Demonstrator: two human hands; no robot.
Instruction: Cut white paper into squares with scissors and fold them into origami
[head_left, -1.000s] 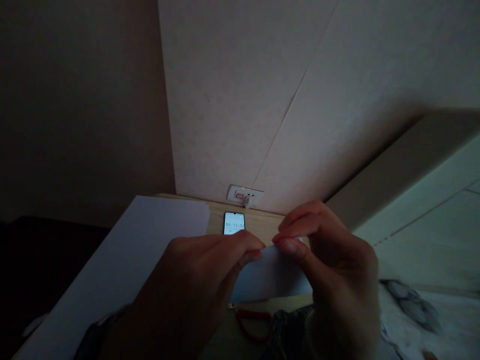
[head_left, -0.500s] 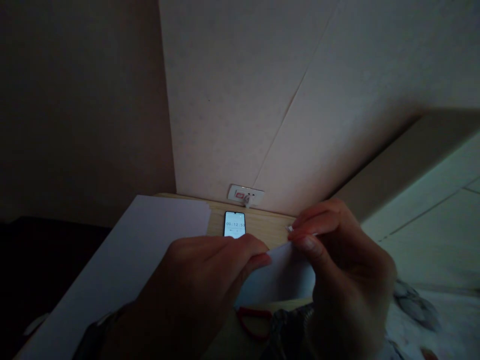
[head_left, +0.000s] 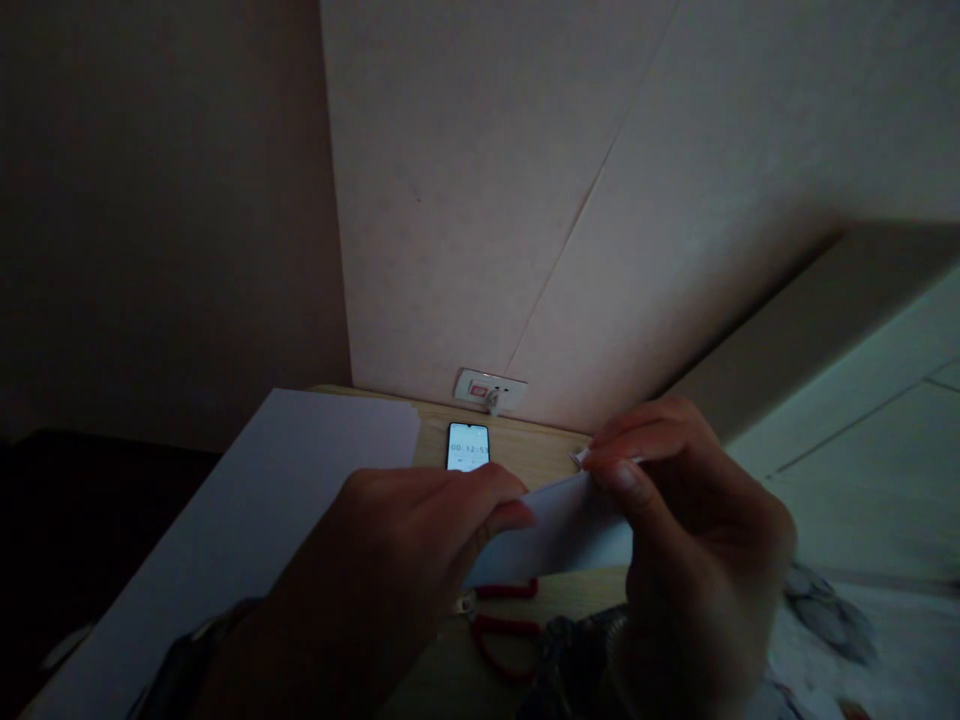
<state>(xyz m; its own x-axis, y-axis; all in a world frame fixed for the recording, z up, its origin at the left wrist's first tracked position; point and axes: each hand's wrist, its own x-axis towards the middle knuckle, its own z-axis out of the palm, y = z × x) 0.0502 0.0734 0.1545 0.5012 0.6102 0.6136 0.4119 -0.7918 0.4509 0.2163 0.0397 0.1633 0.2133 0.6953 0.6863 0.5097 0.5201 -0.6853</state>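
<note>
Digits 00:12:5 plus a blurred last figure on the lit phone screen (head_left: 468, 436).

Clear air above the phone (head_left: 468, 445), wall (head_left: 465, 230) behind, held paper (head_left: 559, 525) nearer, rightward

Home-like room: pale wall (head_left: 480, 200), socket (head_left: 491, 391), wooden tabletop (head_left: 540, 451)

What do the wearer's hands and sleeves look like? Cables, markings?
Left hand and right hand are bare; no gloves, rings, cables or markings visible. Left sleeve: dark, detail lost in shadow. Right sleeve: dark, mottled pattern, lighter toothed-looking edge near the wrist.
</note>
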